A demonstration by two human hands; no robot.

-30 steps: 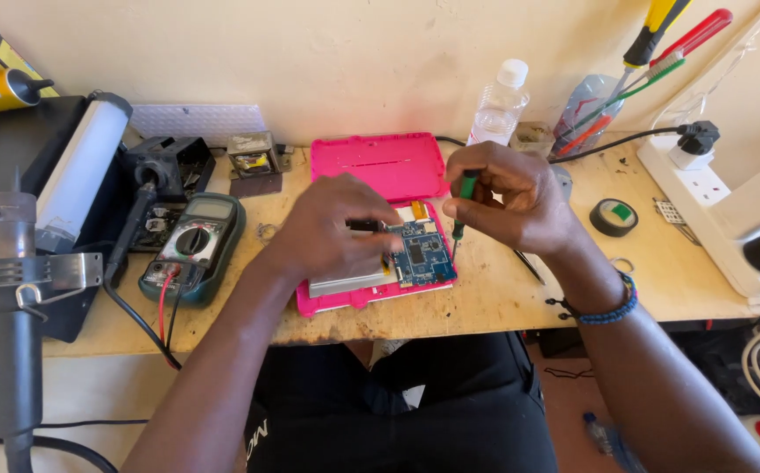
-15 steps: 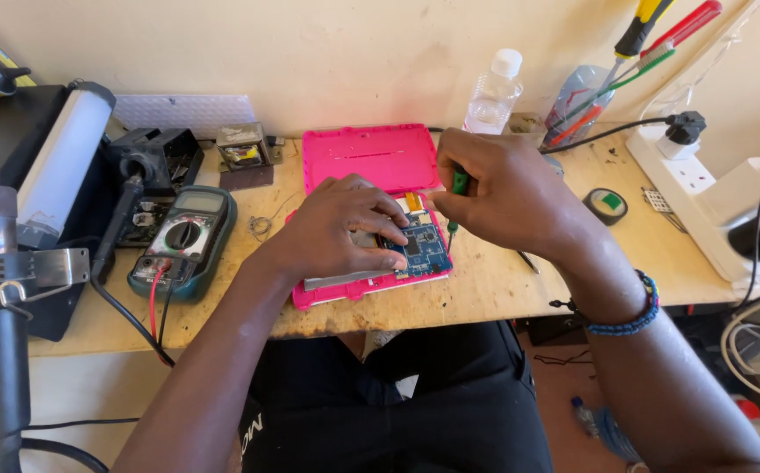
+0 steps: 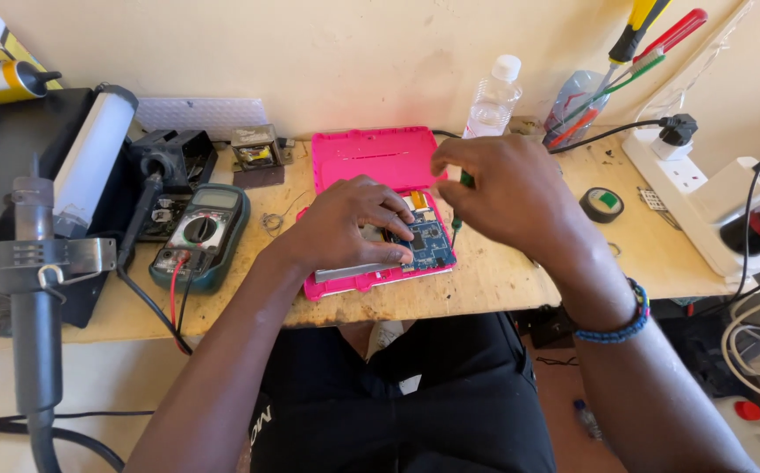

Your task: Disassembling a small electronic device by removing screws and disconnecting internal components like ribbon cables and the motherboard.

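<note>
View: head camera, looking down over a wooden bench [image 3: 494,285].
Left hand [image 3: 349,223]: palm down on an opened pink device [image 3: 371,188]; fingers [image 3: 397,254] narrow and curled, pressing on the device's insides, holding nothing free.
Right hand [image 3: 507,188]: above the device's right edge; fingers closed round a green-handled screwdriver [image 3: 460,197], its shaft pointing down beside the blue circuit board [image 3: 428,241].
Circuit board: just beyond the left fingertips, under the right fingers, seated in the lower right of the pink shell.
Pink back cover: lies flat directly behind both hands, touching the open shell.
Multimeter [image 3: 200,236]: left of the left hand, well apart, red and black leads trailing off the bench edge.
Clear bottle [image 3: 494,101]: behind the right fingers, against the wall.
Tape roll [image 3: 601,204]: right of the right hand, near.
White power strip [image 3: 704,197]: far right, a black plug seated in it.
Hot-air tool [image 3: 34,289]: far left foreground, in a holder.
Wrist: beaded blue bracelet [image 3: 616,324] on the right arm.
</note>
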